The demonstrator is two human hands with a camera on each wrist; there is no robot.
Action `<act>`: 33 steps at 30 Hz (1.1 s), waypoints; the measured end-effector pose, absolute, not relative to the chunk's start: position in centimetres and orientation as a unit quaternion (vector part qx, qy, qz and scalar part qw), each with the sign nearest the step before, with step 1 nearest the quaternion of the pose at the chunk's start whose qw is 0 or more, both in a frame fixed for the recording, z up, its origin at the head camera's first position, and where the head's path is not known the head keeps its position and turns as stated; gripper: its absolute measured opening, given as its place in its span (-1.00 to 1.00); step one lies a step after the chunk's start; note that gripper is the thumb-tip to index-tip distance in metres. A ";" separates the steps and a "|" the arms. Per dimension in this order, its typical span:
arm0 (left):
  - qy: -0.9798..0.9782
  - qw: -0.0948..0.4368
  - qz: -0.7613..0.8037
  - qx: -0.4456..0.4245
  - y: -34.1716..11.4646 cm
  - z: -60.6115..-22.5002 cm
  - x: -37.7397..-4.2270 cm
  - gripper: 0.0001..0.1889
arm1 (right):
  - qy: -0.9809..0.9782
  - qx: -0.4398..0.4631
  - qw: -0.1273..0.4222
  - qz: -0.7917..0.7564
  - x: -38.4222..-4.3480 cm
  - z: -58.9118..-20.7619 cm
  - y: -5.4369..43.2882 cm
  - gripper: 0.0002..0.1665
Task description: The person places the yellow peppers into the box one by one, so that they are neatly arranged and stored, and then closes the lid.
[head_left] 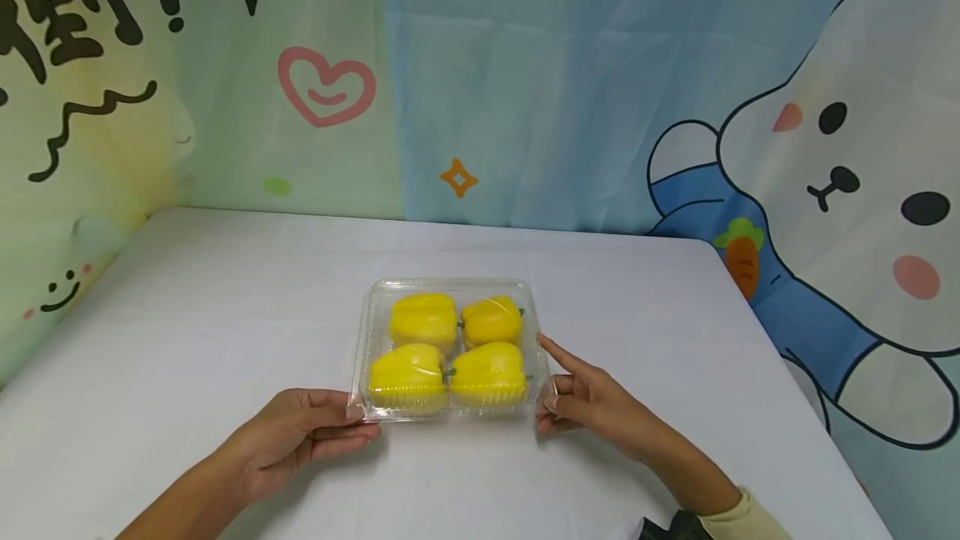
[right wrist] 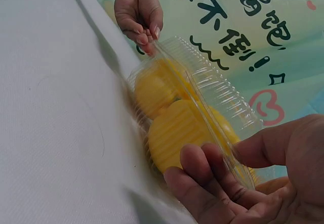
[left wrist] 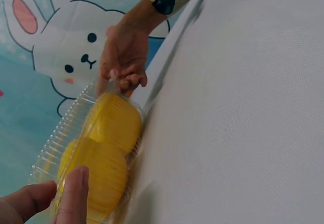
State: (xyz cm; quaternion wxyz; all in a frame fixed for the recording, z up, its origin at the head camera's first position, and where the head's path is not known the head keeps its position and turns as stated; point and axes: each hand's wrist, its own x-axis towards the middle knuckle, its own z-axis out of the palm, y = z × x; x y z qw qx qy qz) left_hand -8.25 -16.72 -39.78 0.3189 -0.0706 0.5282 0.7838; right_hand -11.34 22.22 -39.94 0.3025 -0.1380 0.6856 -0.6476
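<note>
A clear plastic clamshell box [head_left: 456,284] with its lid closed is held low over the white table, and several yellow bell peppers [head_left: 489,373] lie inside in two rows. My left hand [head_left: 296,436] pinches the box's near left corner, thumb on top and fingers beneath. At the right side, my right hand [head_left: 596,398] grips the near corner, its index finger stretched along the side edge. Up close in the right wrist view, thumb and fingers of the right hand [right wrist: 253,168] squeeze the rim of the box [right wrist: 190,89].
The white table [head_left: 225,315] spreads out around the box. Behind it hangs a cartoon backdrop [head_left: 525,107] with a large rabbit on the right. A dark watch [left wrist: 164,2] sits on the right wrist, below a pale sleeve [head_left: 746,519].
</note>
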 end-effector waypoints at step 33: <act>0.532 0.314 0.783 -0.069 -16.7 -40.2 -8.4 -0.71 | 0.683 -0.157 0.298 -0.648 -11.6 -39.6 22.1 -0.03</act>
